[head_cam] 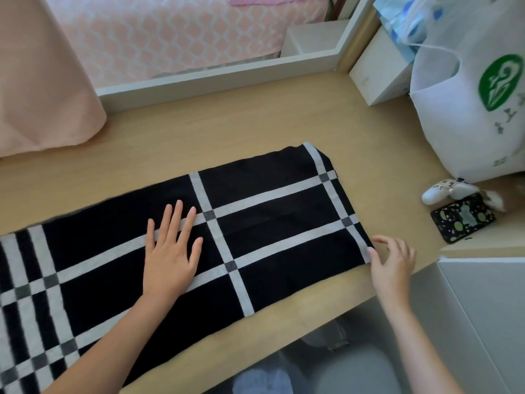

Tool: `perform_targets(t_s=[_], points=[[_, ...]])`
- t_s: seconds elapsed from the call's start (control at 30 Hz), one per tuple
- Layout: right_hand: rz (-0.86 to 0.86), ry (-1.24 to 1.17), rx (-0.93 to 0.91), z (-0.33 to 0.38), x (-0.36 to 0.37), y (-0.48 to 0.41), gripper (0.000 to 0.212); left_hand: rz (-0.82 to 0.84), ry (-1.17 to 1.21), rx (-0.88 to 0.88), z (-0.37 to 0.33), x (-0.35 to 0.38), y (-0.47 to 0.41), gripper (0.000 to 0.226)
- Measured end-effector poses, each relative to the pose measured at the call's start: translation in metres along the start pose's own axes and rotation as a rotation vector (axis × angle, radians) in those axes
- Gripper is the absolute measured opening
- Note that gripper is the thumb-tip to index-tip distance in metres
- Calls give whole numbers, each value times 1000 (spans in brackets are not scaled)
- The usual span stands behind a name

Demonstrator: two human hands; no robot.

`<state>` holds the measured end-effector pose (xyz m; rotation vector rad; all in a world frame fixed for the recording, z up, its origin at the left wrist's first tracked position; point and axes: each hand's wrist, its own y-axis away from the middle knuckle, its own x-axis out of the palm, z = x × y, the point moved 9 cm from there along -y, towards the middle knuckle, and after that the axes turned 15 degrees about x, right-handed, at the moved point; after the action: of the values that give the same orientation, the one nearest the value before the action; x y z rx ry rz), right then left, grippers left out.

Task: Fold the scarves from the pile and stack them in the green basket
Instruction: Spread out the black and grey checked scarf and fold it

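Scarf of black knit with pale grey grid stripes (284,251), spread flat and lengthwise on a light wooden desk (255,123), far end running out past the left edge of view, near end squared off toward the right. Left hand (170,251) palm down on the middle of the cloth, fingers straight and slightly apart, pressing it to the wood. Right hand (393,263) at the scarf's near right corner, thumb tip touching the grey border, remaining fingers loosely curved and apart over bare desk, gripping nothing.

At the desk's right back, a white plastic carrier bag with a green emblem (468,123), upright, handles up; contents hidden behind its opaque wall, impossible to tell. Just behind it, a white rectangular box (377,69) with crumpled blue-and-white plastic packaging (403,21) above. In front of the bag, a small white gadget with handwritten marks (443,191), touching a phone in a dark case speckled with green and white (463,217). Far left, a peach curtain (42,81) draped onto the desk, well apart from the scarf.
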<state>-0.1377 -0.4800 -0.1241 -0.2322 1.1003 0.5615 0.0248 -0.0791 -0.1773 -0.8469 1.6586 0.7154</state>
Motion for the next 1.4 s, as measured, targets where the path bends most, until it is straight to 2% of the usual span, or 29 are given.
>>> perform_targets(t_s=[0.07,0.17,0.27,0.4,0.53,0.6,0.63,0.73,0.83,0.9,0.97,1.17,1.27,1.33,1.4], points=[[-36,0,-59,13,-1,8,18,-7,-3,3,1,0,0,59],[-23,-46,-45,32,7,5,24,-59,-15,11,-6,-10,-3,59],[-10,-29,-110,65,20,-12,26,-109,-17,93,-42,-23,-12,54],[70,-131,25,97,47,-54,29,-64,-1,170,-96,-12,-40,55],[252,-186,173,130,78,-101,35,16,31,170,-120,17,-60,56],[343,-102,211,146,89,-118,42,41,10,167,-121,29,-58,58],[414,-52,217,155,94,-122,46,42,1,166,-120,31,-57,58],[672,-36,278,166,109,-128,41,34,6,178,-121,27,-57,59],[739,-201,253,176,101,-133,22,46,11,170,-121,27,-57,60],[714,-272,224,177,96,-142,23,63,13,163,-120,27,-57,60],[653,-238,165,179,91,-148,23,71,15,160,-120,28,-56,60],[662,-432,171,177,100,-154,45,88,25,154,-120,28,-56,60],[679,-364,148,173,103,-156,55,91,22,148,-120,28,-56,60],[742,-293,62,179,105,-152,61,94,23,146,-120,28,-56,60],[773,-202,-99,196,102,-145,63,89,28,144,-120,28,-56,60]])
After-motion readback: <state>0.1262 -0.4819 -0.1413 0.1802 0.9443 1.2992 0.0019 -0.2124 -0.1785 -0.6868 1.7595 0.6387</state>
